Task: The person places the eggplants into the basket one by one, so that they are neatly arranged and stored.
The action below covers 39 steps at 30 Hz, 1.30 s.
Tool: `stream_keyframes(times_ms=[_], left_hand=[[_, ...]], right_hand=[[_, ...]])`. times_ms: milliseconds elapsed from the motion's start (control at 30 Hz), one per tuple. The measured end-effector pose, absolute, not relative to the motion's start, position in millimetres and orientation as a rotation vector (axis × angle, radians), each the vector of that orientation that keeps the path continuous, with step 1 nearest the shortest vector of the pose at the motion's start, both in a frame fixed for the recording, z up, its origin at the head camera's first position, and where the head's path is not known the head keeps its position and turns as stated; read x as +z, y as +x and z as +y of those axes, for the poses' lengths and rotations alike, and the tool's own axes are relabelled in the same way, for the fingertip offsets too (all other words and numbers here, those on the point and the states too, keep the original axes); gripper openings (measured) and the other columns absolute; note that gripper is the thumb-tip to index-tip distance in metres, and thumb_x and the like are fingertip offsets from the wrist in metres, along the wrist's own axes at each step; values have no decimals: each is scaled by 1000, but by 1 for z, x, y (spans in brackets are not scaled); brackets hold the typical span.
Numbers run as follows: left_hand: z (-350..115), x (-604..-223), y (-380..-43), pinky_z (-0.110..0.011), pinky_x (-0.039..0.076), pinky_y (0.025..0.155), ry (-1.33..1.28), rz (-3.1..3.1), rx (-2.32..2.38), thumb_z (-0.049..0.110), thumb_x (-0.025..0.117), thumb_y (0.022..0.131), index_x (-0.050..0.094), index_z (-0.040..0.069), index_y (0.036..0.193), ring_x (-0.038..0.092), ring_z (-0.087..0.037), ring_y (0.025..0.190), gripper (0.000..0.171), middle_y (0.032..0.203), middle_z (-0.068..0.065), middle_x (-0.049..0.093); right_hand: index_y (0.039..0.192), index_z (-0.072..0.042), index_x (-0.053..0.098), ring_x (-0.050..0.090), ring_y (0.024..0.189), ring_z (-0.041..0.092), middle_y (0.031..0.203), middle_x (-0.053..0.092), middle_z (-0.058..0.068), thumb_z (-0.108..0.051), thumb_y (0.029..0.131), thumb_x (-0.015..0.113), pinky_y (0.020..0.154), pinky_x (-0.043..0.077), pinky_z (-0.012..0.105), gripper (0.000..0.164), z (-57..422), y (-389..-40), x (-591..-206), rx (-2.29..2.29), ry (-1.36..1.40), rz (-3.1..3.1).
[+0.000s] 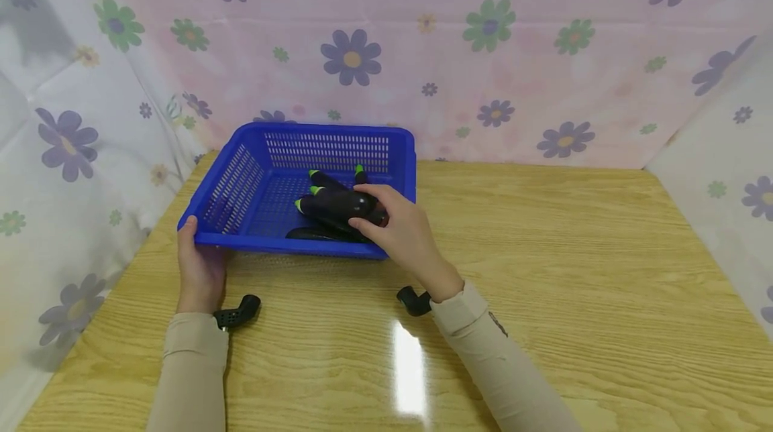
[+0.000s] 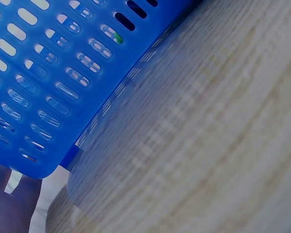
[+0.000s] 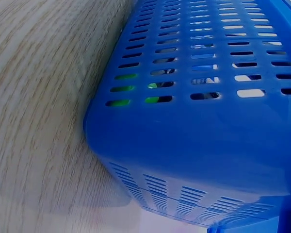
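A blue plastic basket (image 1: pixel 235 241) with slotted walls stands on the table, holding several dark eggplants with green tips. My left hand (image 1: pixel 201 274) grips its near left corner, thumb over the rim and the other fingers hidden outside the wall. Part of that hand (image 2: pixel 12 208) appears at the lower left of the left wrist view. Inside the basket's right side, my right hand (image 1: pixel 406 234) holds an eggplant (image 1: pixel 341 204) by its rounded end, above other eggplants. The right wrist view shows the basket wall (image 3: pixel 184 136) with green tips through its slots; the hand is out of sight there.
The wood-grain table (image 1: pixel 543 271) extends to the right of the basket and in front of it. A flower-patterned cloth (image 1: pixel 423 49) hangs behind and at both sides. Black camera mounts (image 1: pixel 238 313) sit at both wrists.
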<state>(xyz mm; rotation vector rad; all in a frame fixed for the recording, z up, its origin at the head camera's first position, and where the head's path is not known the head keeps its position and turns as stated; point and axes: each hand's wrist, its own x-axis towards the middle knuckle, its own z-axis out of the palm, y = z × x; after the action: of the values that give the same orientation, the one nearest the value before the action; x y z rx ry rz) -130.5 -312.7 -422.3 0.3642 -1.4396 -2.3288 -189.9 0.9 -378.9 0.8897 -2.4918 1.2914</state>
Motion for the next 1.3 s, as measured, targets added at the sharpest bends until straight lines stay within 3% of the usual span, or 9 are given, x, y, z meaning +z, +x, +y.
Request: stream_keyframes(times_ms=[200, 433, 533, 667, 1033, 1300], left_hand=[[-313, -422, -129, -35, 11, 113, 356, -1467, -2337, 46, 39, 93, 27, 26, 140, 25, -16, 132, 52, 144, -1, 32], [-314, -422, -129, -36, 8, 114, 356, -1469, -2333, 46, 39, 93, 24, 28, 140, 24, -15, 133, 53, 145, -1, 30], [-314, -422, -129, -36, 8, 114, 370, -1463, -2336, 47, 39, 92, 24, 29, 140, 24, -15, 133, 53, 145, 0, 30], [-313, -421, -130, -37, 7, 114, 393, -1483, -2323, 48, 40, 92, 24, 30, 140, 24, -15, 134, 54, 146, 0, 29], [-311, -420, -131, -38, 11, 113, 372, -1474, -2312, 46, 40, 92, 26, 29, 139, 27, -16, 133, 52, 144, -1, 32], [-314, -421, -129, -38, 11, 113, 364, -1457, -2339, 46, 39, 93, 25, 27, 140, 26, -15, 133, 53, 144, 0, 31]], right_hand=[[128, -24, 52, 48, 65, 6, 122, 57, -5, -41, 83, 63, 54, 40, 24, 49, 0, -190, -380, 1134, 946, -2545], [130, -24, 50, 57, 72, 4, 115, 62, -5, -29, 84, 66, 49, 38, 21, 49, -1, -189, -378, 1035, 1004, -2569], [130, -22, 50, 62, 84, 3, 111, 63, -4, -20, 87, 63, 56, 45, 19, 45, -1, -190, -378, 1070, 1042, -2542], [126, -21, 53, 63, 86, 3, 112, 62, -1, -13, 88, 60, 65, 48, 18, 40, -1, -191, -378, 1073, 1062, -2518], [118, -21, 60, 61, 82, 1, 110, 62, -5, -19, 88, 61, 54, 42, 18, 30, 2, -191, -377, 1013, 1064, -2533], [117, -19, 61, 61, 83, 2, 109, 63, -5, -20, 88, 61, 55, 42, 19, 29, 2, -191, -378, 1019, 1093, -2531]])
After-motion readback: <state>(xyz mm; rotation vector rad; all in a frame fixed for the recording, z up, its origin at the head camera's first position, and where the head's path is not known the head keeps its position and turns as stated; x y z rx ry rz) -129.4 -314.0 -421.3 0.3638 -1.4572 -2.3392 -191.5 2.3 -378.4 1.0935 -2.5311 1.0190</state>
